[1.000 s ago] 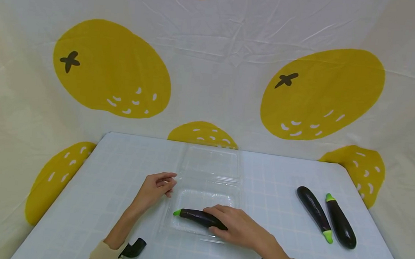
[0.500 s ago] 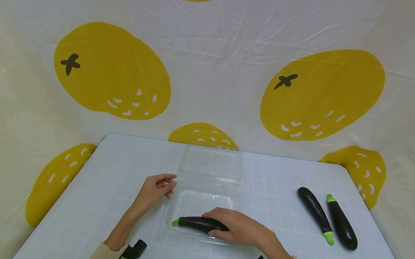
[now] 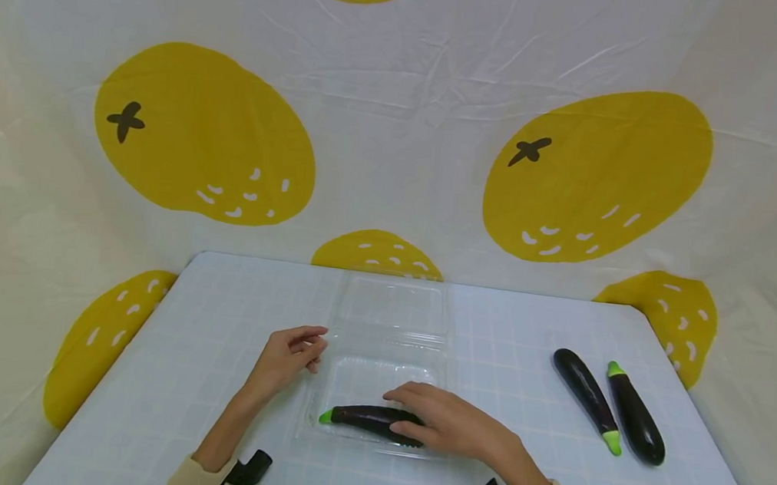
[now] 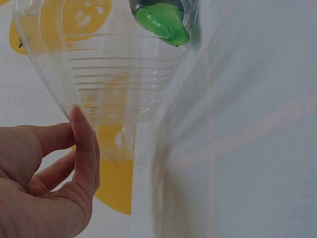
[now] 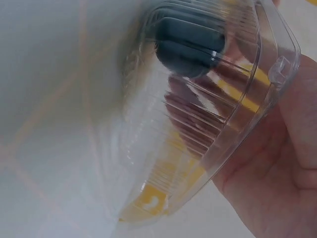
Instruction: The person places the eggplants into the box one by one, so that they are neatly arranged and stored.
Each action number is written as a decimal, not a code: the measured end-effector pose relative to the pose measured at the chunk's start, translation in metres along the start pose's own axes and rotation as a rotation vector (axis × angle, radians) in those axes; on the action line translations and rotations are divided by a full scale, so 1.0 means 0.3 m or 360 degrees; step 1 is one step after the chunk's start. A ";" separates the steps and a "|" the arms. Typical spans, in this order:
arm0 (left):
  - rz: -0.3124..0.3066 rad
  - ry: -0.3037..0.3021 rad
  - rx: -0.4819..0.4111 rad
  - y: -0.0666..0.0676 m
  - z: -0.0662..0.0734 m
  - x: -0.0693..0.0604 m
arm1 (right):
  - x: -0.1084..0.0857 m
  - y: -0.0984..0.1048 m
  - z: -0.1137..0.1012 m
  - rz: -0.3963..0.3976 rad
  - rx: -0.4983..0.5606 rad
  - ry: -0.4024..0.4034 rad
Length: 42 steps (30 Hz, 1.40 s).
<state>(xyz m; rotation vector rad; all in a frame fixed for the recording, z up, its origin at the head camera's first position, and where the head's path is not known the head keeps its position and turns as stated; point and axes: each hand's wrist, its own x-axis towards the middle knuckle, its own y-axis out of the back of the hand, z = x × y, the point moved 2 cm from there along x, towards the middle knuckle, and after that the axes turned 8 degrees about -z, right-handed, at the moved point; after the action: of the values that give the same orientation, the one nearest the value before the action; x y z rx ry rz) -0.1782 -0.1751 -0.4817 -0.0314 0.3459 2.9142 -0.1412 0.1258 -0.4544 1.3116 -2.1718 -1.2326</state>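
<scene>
Head view: eggplant (image 3: pixel 366 418), 1 pc., lying in near half of open clear container (image 3: pixel 366 375); R hand (image 3: pixel 452 424) over its R end, fingers apart; L hand (image 3: pixel 284 358) at L rim, pinch can't tell. Eggplant no. 2 (image 3: pixel 583 392), eggplant no. 3 (image 3: pixel 637 417): far R, on surface (image 3: pixel 510 353).

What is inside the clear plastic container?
One dark eggplant lies in the near half of the clear plastic container, its green end to the left. In the head view, the right grip covers part of its right half, and its underside is hidden.
</scene>
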 end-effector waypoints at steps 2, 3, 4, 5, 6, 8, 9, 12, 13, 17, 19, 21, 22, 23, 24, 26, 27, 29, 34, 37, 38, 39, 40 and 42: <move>-0.0004 -0.0011 0.0002 0.001 0.002 -0.002 | -0.007 0.004 0.001 0.0022 -0.0006 0.0001; -0.0001 -0.0010 0.0002 0.002 0.002 -0.003 | -0.011 0.006 0.003 0.0040 -0.0016 0.0005; 0.0004 -0.0012 0.0004 0.003 0.001 -0.003 | -0.014 0.009 0.004 0.0061 -0.0030 0.0012; 0.0008 -0.0014 0.0001 0.005 0.001 -0.004 | -0.018 0.012 0.006 0.0085 -0.0046 0.0020; 0.0012 -0.0012 0.0004 0.006 0.002 -0.005 | -0.022 0.015 0.007 0.0107 -0.0063 0.0029; 0.0011 -0.0017 0.0015 0.008 0.002 -0.006 | -0.031 0.022 0.010 0.0162 -0.0112 0.0048; 0.0016 -0.0005 0.0014 0.009 0.002 -0.006 | -0.036 0.025 0.012 0.0189 -0.0133 0.0052; 0.0015 0.0005 0.0024 0.009 0.003 -0.008 | -0.052 0.038 0.016 0.0276 -0.0186 0.0075; 0.0013 0.0005 0.0026 0.009 0.002 -0.009 | -0.057 0.043 0.018 0.0307 -0.0205 0.0083; 0.0019 0.0015 0.0033 0.006 0.001 -0.007 | -0.077 0.062 0.024 0.0432 -0.0293 0.0143; 0.0020 0.0018 0.0048 0.005 0.001 -0.006 | -0.086 0.071 0.029 0.0474 -0.0323 0.0158; 0.0023 0.0024 0.0056 0.005 0.001 -0.005 | -0.095 0.079 0.034 0.0496 -0.0325 0.0156; 0.0025 0.0029 0.0059 0.005 0.000 -0.005 | -0.100 0.082 0.037 0.0504 -0.0322 0.0147; 0.0028 0.0032 0.0065 0.005 0.000 -0.006 | -0.106 0.086 0.039 0.0510 -0.0315 0.0133; 0.0030 0.0034 0.0065 0.006 0.000 -0.006 | -0.112 0.090 0.043 0.0518 -0.0311 0.0122; 0.0032 0.0033 0.0060 0.006 0.001 -0.006 | -0.124 0.096 0.050 0.0532 -0.0307 0.0089; 0.0032 0.0030 0.0059 0.006 0.001 -0.006 | -0.132 0.099 0.054 0.0541 -0.0310 0.0069; 0.0031 0.0028 0.0052 0.006 0.001 -0.006 | -0.147 0.104 0.062 0.0559 -0.0317 0.0032; 0.0031 0.0037 0.0043 0.003 0.000 -0.005 | -0.182 0.111 0.081 0.0638 -0.0347 -0.0011; 0.0036 0.0041 0.0037 0.001 0.002 -0.004 | -0.199 0.113 0.094 0.0701 -0.0375 -0.0020; 0.0037 0.0042 0.0035 0.000 0.003 -0.004 | -0.205 0.114 0.097 0.0716 -0.0384 -0.0035; 0.0037 0.0044 0.0032 -0.001 0.004 -0.004 | -0.211 0.115 0.101 0.0728 -0.0388 -0.0053; 0.0036 0.0048 0.0030 -0.002 0.005 -0.004 | -0.218 0.116 0.104 0.0737 -0.0390 -0.0073; 0.0035 0.0052 0.0031 -0.004 0.007 -0.002 | -0.232 0.118 0.112 0.0751 -0.0390 -0.0116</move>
<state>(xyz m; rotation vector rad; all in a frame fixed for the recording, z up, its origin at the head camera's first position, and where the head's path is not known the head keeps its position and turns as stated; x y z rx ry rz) -0.1773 -0.1735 -0.4801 -0.0729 0.3822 2.9346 -0.1457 0.2084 -0.4347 0.6175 -2.1242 -1.3044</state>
